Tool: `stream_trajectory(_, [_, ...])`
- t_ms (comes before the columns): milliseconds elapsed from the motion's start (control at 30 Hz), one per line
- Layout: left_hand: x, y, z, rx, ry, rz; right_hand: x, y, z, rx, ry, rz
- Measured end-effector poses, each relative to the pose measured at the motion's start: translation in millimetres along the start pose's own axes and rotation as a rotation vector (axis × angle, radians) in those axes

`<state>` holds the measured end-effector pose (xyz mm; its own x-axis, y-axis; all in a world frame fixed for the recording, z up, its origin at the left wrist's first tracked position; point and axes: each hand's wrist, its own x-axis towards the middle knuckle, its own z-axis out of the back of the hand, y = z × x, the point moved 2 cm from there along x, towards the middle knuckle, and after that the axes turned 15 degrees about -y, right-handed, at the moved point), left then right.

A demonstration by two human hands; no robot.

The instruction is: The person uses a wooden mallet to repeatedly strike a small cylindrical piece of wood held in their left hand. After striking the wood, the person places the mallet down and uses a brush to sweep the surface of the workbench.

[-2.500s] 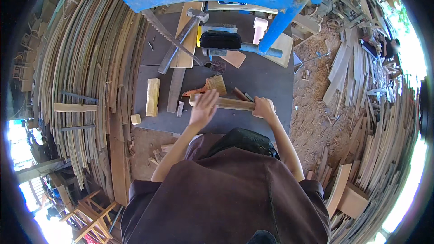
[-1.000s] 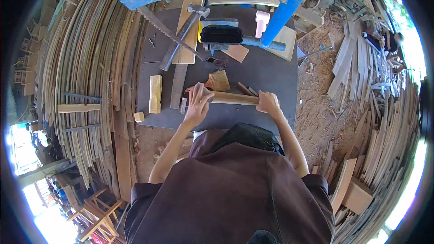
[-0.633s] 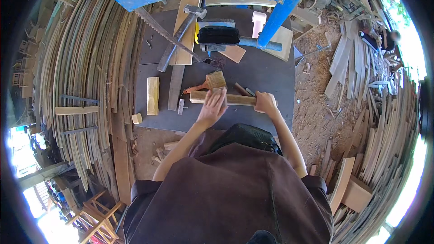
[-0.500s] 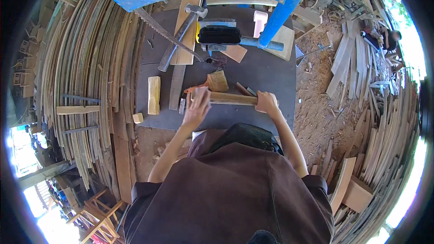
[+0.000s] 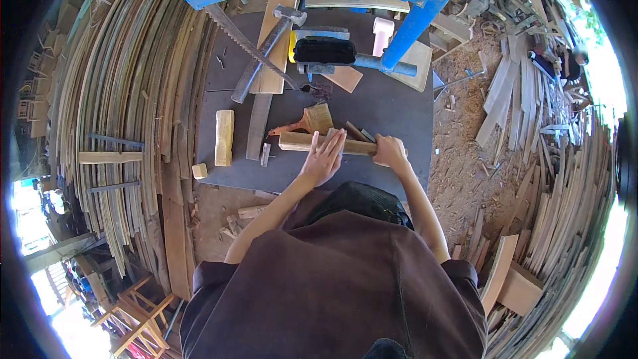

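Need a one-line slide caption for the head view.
Left hand flat on a pale wooden bar, right hand gripping its end, on a grey mat.

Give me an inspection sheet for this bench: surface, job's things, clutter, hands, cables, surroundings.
Surface: dark grey flat work board, dusty.
Job's things: long pale wooden strip lying flat across the board.
Clutter: wooden-handled paintbrush, metal hammer, toothed saw blade, short pale wood block, black box-shaped tool.
Hands: left hand flat, fingers spread on the strip; right hand closed on its right end.
Cables: nothing seen.
Surroundings: stacked bent wood slats left, scrap slats and sawdust right, blue metal frame above.
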<state>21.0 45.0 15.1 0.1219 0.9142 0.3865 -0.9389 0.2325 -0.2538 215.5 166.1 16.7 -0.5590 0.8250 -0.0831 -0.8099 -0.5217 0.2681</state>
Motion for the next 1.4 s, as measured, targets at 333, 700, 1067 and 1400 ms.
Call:
stream_trajectory(333, [-47, 64, 33, 0.152, -0.068, 0.26, 2, 1, 0, 0.018, 0.014, -0.025])
stream_trajectory(700, [-12, 21, 18, 0.013, 0.017, 0.058, 7, -1, 5, 0.029, 0.083, -0.034])
stream_trajectory(1067, [-13, 25, -1, -0.053, -0.132, 0.192, 9, -2, 1, 0.001, 0.11, -0.02])
stream_trajectory(1400, [-7, 23, 16, -0.009, 0.031, 0.082, 9, -4, 2, 0.026, 0.105, -0.033])
